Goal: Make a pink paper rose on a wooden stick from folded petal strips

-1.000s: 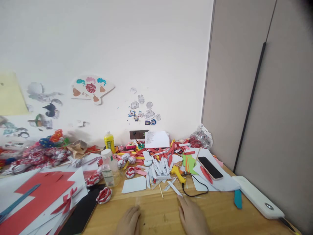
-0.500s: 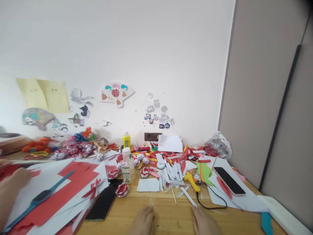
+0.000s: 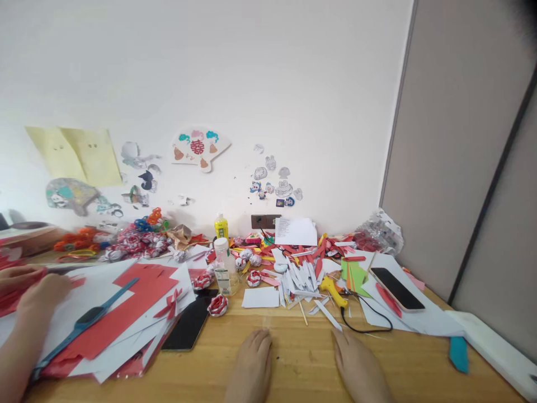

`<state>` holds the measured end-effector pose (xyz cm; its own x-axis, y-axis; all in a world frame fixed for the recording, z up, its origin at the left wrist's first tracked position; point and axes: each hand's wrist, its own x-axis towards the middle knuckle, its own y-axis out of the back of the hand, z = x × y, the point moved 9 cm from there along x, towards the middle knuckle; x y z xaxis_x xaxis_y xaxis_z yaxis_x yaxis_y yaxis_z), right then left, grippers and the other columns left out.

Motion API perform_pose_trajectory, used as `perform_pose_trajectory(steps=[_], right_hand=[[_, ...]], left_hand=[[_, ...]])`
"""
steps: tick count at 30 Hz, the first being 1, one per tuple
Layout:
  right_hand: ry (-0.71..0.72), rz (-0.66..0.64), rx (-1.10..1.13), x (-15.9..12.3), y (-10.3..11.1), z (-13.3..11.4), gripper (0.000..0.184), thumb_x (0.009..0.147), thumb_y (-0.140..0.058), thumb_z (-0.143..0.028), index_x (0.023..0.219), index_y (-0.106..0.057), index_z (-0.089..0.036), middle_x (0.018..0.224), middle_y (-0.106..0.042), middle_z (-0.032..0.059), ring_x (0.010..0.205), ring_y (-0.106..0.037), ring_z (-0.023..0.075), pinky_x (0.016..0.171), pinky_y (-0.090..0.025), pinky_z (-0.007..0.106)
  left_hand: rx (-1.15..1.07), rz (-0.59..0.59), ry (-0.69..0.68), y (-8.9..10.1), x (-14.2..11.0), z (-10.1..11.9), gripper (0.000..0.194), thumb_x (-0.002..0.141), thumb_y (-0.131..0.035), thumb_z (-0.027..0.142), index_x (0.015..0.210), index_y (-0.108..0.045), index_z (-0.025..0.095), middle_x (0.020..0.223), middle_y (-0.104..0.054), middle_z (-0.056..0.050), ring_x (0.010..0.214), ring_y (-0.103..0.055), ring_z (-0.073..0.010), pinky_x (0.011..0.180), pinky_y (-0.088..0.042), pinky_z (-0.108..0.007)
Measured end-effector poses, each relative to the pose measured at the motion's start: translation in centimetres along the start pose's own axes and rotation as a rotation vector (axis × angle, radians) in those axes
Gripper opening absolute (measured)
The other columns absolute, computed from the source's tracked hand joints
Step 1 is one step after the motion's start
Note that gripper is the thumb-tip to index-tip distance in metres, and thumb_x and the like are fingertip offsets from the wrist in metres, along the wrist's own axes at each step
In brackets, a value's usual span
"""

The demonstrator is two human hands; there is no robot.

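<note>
My left hand [image 3: 254,361] lies on the wooden table [image 3: 300,358], fingers stretched forward and nothing in them. To its right my right hand [image 3: 359,366] rests in the same flat way, holding nothing I can see. Its fingertips are at the near end of a folded white paper strip [image 3: 328,314]; whether they touch it I cannot tell. Beyond my hands are a stack of white paper [image 3: 260,298], a pile of white paper strips [image 3: 300,279] and a yellow glue gun [image 3: 334,292] with a black cord. A red-and-white paper ball [image 3: 217,305] sits ahead of my left hand.
On the left another person's hands [image 3: 44,291] hold red material over red and white sheets, near a blue watch [image 3: 86,320]. Phones [image 3: 187,327] lie on both sides. A clear jar [image 3: 225,271] and a yellow bottle [image 3: 220,226] stand by the wall.
The view has tilted down slightly, so more of my hands and the table front shows. My hands stay flat in place. The other person's hands have shifted slightly over the red material.
</note>
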<state>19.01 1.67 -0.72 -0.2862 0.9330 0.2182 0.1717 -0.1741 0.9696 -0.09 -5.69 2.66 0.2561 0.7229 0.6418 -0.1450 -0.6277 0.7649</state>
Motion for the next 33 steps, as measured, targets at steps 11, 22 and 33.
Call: perform_pose_trajectory(steps=[11,22,33], right_hand=[[-0.024,-0.019,-0.056,-0.2,0.7,-0.4,0.036,0.084,-0.039,-0.004,0.113,-0.059,-0.011,0.1,-0.064,0.016,0.083,-0.063,0.0269,0.069,-0.048,0.034],[0.014,0.022,-0.024,0.5,-0.1,-0.4,0.037,0.079,-0.043,-0.005,0.109,-0.062,-0.016,0.094,-0.067,0.012,0.076,-0.065,0.0241,0.064,-0.049,0.031],[0.142,0.17,-0.004,0.0,-0.7,0.0,0.037,0.08,-0.037,-0.009,0.106,-0.062,-0.013,0.09,-0.068,0.011,0.071,-0.066,0.0219,0.062,-0.051,0.03]], left_hand=[[0.006,-0.119,-0.019,-1.3,-0.3,-0.2,0.027,0.08,-0.041,0.009,0.099,-0.06,0.012,0.106,-0.067,-0.017,0.097,-0.063,-0.0269,0.082,-0.054,-0.044],[0.085,-0.537,0.022,-2.5,5.6,-0.3,0.026,0.077,-0.042,0.009,0.069,-0.064,0.019,0.07,-0.07,-0.007,0.065,-0.064,-0.0225,0.059,-0.05,-0.032],[0.416,-0.411,0.909,8.2,0.1,-23.7,0.04,0.081,-0.036,0.037,0.081,-0.063,0.008,0.079,-0.068,-0.024,0.069,-0.064,-0.0376,0.047,-0.043,-0.038]])
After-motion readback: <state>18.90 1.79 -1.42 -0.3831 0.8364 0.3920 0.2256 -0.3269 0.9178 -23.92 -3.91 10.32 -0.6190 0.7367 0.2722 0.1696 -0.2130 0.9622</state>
